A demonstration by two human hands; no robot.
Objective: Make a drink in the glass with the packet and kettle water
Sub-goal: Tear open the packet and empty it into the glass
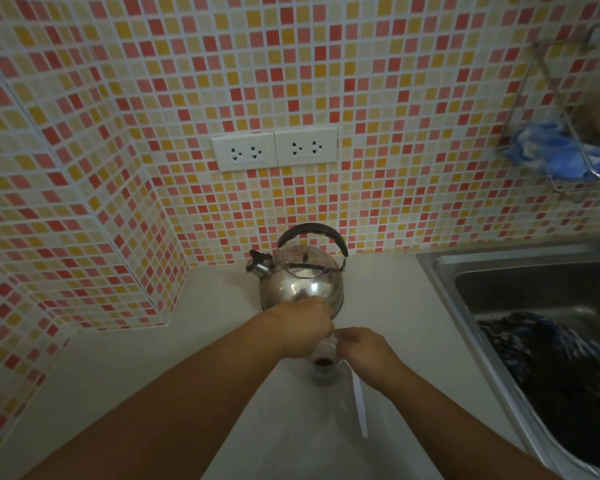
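Note:
A steel kettle (302, 282) with a black handle stands at the back of the pale counter (222, 341), spout pointing left. Just in front of it is a small clear glass (323, 370) with brown powder at its bottom. My left hand (302, 330) is closed around a pale packet (331, 342) held over the glass. My right hand (364, 348) pinches the packet's other end from the right. Most of the packet is hidden by my fingers. Whether powder is falling cannot be made out.
A thin white strip (359, 403) lies on the counter right of the glass. A steel sink (444, 271) at the right holds dark cloth (551, 368). Two wall sockets (274, 148) sit above the kettle. A wire rack (568, 126) with blue cloth hangs upper right.

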